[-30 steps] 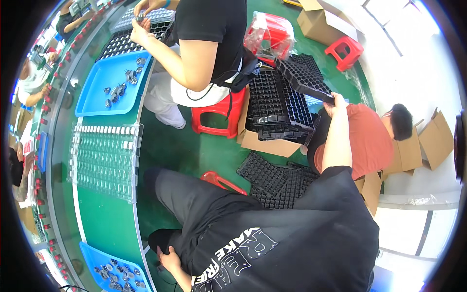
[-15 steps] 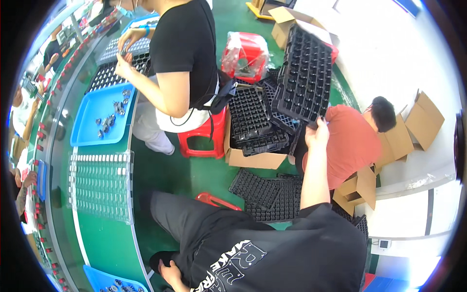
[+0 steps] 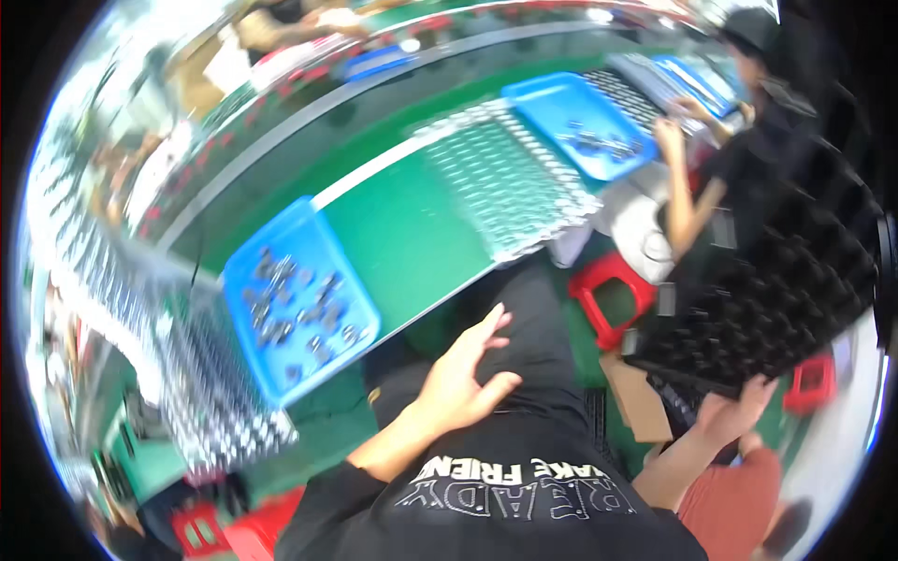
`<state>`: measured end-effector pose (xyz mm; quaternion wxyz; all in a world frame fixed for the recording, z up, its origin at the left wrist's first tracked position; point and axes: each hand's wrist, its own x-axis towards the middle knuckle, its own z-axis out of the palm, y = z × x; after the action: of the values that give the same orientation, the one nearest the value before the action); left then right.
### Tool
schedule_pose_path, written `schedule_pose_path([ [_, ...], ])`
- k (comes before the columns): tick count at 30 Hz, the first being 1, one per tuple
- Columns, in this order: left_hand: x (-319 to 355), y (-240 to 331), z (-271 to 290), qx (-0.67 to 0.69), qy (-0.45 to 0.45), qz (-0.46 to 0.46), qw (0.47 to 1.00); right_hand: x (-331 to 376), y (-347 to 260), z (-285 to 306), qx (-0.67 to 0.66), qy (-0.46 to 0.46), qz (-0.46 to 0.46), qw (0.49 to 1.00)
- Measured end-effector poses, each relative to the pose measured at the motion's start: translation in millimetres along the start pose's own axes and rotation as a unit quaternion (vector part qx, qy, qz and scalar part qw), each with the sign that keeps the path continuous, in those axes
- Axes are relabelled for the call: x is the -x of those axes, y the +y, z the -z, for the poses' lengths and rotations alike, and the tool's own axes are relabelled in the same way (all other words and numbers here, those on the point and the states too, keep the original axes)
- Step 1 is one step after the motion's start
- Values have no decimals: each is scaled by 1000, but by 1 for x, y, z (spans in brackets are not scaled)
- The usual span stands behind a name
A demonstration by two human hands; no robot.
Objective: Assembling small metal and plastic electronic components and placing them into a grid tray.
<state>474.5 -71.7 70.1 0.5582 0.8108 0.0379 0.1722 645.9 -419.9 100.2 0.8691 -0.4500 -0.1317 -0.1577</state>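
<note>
Black plastic tray (image 3: pixel 776 271) with rows of pockets is held up at my right side. My right hand (image 3: pixel 739 407) grips it by its lower edge. My left hand (image 3: pixel 463 379) is over my lap, fingers stretched and thumb apart, holding nothing. Ahead of it on the green table (image 3: pixel 402 220) lies a clear plastic pocketed tray (image 3: pixel 496 178), blurred by motion. Nearest on the left is a blue tray (image 3: pixel 304 318) with several small dark metallic parts in it.
Stacked clear trays (image 3: pixel 192 365) stand at the left. Another blue tray (image 3: pixel 580 122) with parts lies beyond, beside a co-worker in black (image 3: pixel 758 131). A red stool (image 3: pixel 613 294) and cardboard box (image 3: pixel 636 397) are right. A person in an orange-red shirt (image 3: pixel 734 500) is close behind my right arm.
My view has turned left toward the table. The black tray, still in my right hand, has swung round with me. My left hand has come up from beside my leg, its fingers now spread.
</note>
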Motion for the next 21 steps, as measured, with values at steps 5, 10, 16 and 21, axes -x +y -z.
schedule_pose_path([
  [5,51,5,9,-158,221,-80,959,48,110,-135,-12,-155,-354,922],
  [10,53,-3,34,-219,293,158,917,48,200,-207,59,-239,-468,849],
  [16,28,12,69,-231,291,187,909,35,213,-247,352,-386,-265,811],
  [21,7,-6,81,-415,147,184,879,25,210,-262,501,-520,-20,692],
])
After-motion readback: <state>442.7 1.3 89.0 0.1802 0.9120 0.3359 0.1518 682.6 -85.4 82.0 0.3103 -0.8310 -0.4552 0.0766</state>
